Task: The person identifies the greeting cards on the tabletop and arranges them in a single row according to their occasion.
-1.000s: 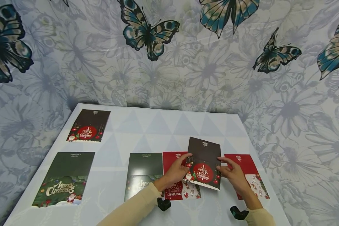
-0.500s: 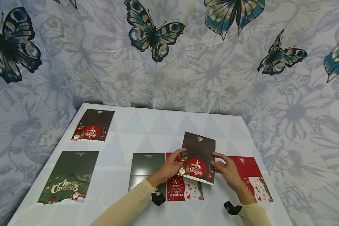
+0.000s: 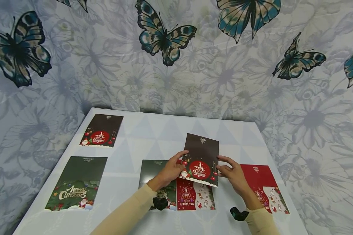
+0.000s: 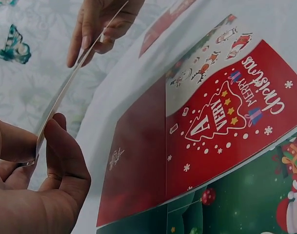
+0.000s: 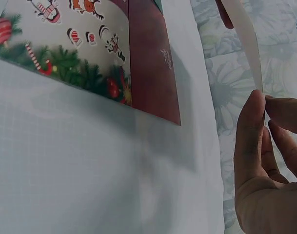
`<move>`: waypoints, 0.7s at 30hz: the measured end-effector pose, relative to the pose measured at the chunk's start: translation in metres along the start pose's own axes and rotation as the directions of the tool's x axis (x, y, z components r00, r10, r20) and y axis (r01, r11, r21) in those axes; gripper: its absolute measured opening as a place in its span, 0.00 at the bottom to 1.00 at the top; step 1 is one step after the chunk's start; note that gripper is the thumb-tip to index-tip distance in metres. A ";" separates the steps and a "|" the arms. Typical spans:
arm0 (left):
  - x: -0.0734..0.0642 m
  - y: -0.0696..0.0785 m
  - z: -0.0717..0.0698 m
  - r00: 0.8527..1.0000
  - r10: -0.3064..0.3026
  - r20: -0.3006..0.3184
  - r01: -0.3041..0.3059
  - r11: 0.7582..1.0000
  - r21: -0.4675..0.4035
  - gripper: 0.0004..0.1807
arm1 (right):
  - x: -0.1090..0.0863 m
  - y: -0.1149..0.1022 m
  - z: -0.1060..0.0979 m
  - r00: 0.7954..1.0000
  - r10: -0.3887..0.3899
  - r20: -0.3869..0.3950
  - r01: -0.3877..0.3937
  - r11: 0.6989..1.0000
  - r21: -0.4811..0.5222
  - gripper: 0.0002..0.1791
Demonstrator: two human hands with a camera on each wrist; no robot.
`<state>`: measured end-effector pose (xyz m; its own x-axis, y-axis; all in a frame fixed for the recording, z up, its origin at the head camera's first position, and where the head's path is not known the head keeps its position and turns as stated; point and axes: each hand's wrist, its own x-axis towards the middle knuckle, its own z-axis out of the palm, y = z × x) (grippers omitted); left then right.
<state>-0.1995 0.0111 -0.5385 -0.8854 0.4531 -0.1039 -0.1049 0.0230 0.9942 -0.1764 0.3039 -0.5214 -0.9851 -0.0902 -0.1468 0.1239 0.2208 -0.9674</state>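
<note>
In the head view, a dark brown Christmas card (image 3: 201, 148) with a red round emblem is held up, slightly tilted, above the table. My left hand (image 3: 168, 172) pinches its left edge between thumb and fingers, and my right hand (image 3: 234, 176) pinches the right edge. From the left wrist, the raised card (image 4: 65, 90) appears nearly edge-on. Under it lies a red Christmas card (image 3: 186, 197), its upper part hidden. To that card's left, a green card (image 3: 153, 167) is partly covered by my left hand and forearm.
Another red card (image 3: 257, 174) lies at the table's right, partly behind my right arm. On the left side, a brown card (image 3: 105, 124) lies farther back, with a green card (image 3: 82, 171) nearer. A butterfly-patterned cloth (image 3: 120, 78) hangs behind the white table (image 3: 129, 137).
Both hands have carried the brown card left and somewhat away across the table, keeping their pinch. More of the red card's lower part shows. The head view has shifted slightly left.
</note>
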 end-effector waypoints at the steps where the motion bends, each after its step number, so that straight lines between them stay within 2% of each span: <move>1: 0.000 -0.001 -0.001 1.000 0.006 -0.007 -0.006 1.000 0.002 0.33 | 0.000 -0.001 0.001 1.000 0.000 0.001 0.000 1.000 -0.002 0.28; 12: 0.000 -0.005 -0.027 0.995 0.017 -0.101 -0.015 1.000 0.026 0.33 | -0.006 -0.001 0.000 0.999 0.033 -0.024 -0.034 0.999 -0.026 0.30; 21: 0.000 0.008 -0.066 0.985 -0.020 -0.171 0.024 0.999 0.023 0.33 | -0.006 0.005 -0.004 1.000 0.016 0.003 -0.016 1.000 -0.018 0.30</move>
<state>-0.2300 -0.0479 -0.5325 -0.9475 0.2934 -0.1269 -0.1160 0.0543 0.9918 -0.1703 0.3093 -0.5247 -0.9826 -0.0892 -0.1627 0.1374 0.2396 -0.9611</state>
